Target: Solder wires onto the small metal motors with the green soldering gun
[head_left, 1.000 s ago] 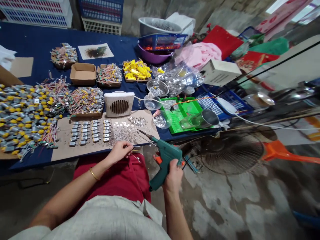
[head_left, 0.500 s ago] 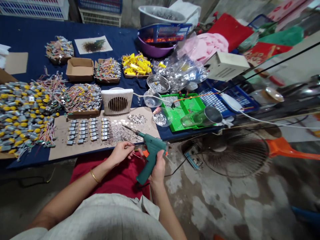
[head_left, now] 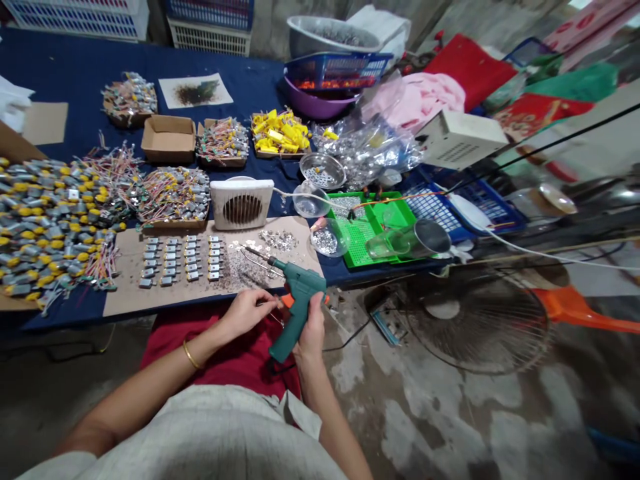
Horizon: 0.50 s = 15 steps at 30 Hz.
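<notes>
My right hand grips a green soldering gun with an orange trigger. Its metal tip points left and hangs over a brown cardboard sheet. My left hand pinches something thin, probably a fine wire, close to the gun's body, just below the table edge. Several rows of small silver motors lie on the cardboard, beside a scattered heap of metal flakes. Neither hand touches them.
To the left lies a large pile of yellow-capped motors, with wired motors in a tray. A white vent fan and a green tray stand ahead. A floor fan sits right of my knees.
The soldering gun has moved left and closer to my left hand, its tip now further over the cardboard. My hands are nearer each other.
</notes>
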Each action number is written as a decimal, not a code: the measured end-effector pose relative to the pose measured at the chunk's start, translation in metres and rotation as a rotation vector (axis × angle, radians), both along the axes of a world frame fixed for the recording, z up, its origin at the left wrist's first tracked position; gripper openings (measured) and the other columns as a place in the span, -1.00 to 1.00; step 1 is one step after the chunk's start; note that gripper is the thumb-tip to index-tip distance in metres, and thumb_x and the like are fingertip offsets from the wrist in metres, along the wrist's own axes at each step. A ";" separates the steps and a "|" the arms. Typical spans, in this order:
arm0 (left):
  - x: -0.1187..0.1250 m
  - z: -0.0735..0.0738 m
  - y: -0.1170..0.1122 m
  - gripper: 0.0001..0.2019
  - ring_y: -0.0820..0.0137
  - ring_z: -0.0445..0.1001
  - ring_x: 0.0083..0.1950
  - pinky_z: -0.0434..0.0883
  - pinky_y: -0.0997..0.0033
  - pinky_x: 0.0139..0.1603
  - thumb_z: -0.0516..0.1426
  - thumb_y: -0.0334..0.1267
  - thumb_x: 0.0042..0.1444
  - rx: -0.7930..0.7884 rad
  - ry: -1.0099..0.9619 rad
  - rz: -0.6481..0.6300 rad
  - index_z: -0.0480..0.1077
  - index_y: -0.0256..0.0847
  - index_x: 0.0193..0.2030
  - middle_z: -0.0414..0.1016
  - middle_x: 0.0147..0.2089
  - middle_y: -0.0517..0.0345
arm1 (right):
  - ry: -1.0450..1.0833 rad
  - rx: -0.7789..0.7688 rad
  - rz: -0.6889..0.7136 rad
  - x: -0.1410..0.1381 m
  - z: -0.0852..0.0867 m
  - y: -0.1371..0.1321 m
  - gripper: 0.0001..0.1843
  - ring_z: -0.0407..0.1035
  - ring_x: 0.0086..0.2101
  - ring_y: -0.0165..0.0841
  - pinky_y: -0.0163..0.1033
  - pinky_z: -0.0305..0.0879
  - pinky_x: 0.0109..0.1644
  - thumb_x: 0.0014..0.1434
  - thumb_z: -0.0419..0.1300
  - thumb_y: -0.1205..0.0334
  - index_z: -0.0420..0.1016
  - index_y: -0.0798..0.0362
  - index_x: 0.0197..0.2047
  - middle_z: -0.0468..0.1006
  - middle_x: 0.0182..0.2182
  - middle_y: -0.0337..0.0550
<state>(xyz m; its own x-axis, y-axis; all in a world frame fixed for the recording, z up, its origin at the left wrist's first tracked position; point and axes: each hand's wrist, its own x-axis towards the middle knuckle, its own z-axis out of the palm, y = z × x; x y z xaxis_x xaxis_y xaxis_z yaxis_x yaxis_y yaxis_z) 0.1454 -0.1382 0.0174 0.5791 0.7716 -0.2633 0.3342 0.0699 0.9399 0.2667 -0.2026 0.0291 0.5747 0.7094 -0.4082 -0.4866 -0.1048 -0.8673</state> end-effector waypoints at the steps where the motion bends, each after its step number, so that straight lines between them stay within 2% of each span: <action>1: 0.001 -0.001 0.001 -0.76 0.42 0.46 -0.35 0.33 0.51 -0.28 0.10 -0.18 0.13 0.032 0.009 0.015 0.54 -0.27 -0.33 0.58 -0.36 0.11 | 0.023 -0.010 0.001 0.000 -0.001 0.000 -0.34 0.50 -0.45 -0.29 -0.23 0.46 -0.36 0.02 0.13 -0.40 0.53 0.10 -0.29 0.61 -0.43 -0.12; 4: 0.003 -0.007 0.006 -0.77 0.42 0.47 -0.31 0.33 0.50 -0.24 0.07 -0.20 0.15 0.094 0.073 0.074 0.51 -0.27 -0.32 0.57 -0.33 0.12 | -0.042 -0.052 -0.023 0.006 0.001 -0.003 -0.33 0.48 -0.48 -0.31 -0.26 0.44 -0.38 -0.01 0.15 -0.40 0.52 0.12 -0.29 0.60 -0.44 -0.13; 7: 0.004 -0.009 0.019 -0.79 0.42 0.46 -0.35 0.32 0.50 -0.28 0.07 -0.21 0.12 0.114 0.179 0.119 0.49 -0.27 -0.34 0.54 -0.39 0.13 | -0.323 -0.154 -0.105 0.027 0.006 -0.016 -0.38 0.43 -0.54 -0.34 -0.30 0.39 -0.48 -0.02 0.18 -0.37 0.50 0.12 -0.39 0.57 -0.52 -0.13; 9: 0.004 -0.009 0.028 -0.80 0.42 0.44 -0.39 0.31 0.49 -0.29 0.07 -0.23 0.11 0.133 0.238 0.103 0.48 -0.27 -0.37 0.51 -0.45 0.15 | -0.456 -0.203 -0.081 0.045 0.012 -0.032 -0.40 0.41 -0.60 -0.32 -0.29 0.35 -0.55 -0.02 0.20 -0.33 0.51 0.14 -0.39 0.55 -0.57 -0.11; 11: 0.004 -0.006 0.036 -0.81 0.43 0.43 -0.40 0.30 0.49 -0.29 0.07 -0.27 0.09 0.154 0.283 0.069 0.47 -0.27 -0.42 0.49 -0.48 0.16 | -0.545 -0.273 0.024 0.061 0.017 -0.051 -0.40 0.38 -0.67 -0.31 -0.27 0.31 -0.62 0.04 0.16 -0.31 0.54 0.16 -0.39 0.54 -0.62 -0.07; 13: 0.005 -0.005 0.042 -0.81 0.43 0.42 -0.43 0.29 0.49 -0.31 0.06 -0.30 0.08 0.149 0.314 0.044 0.46 -0.27 -0.45 0.47 -0.51 0.16 | -0.707 -0.339 0.144 0.070 0.024 -0.068 -0.42 0.36 -0.69 -0.31 -0.28 0.27 -0.64 0.09 0.12 -0.27 0.51 0.13 -0.52 0.50 -0.68 -0.06; 15: 0.006 -0.004 0.045 -0.81 0.44 0.41 -0.45 0.28 0.50 -0.34 0.05 -0.31 0.07 0.127 0.328 0.026 0.45 -0.27 -0.47 0.46 -0.54 0.16 | -0.921 -0.334 0.288 0.074 0.030 -0.077 -0.44 0.38 -0.67 -0.31 -0.30 0.27 -0.61 0.13 0.10 -0.21 0.47 0.08 -0.61 0.48 -0.70 -0.07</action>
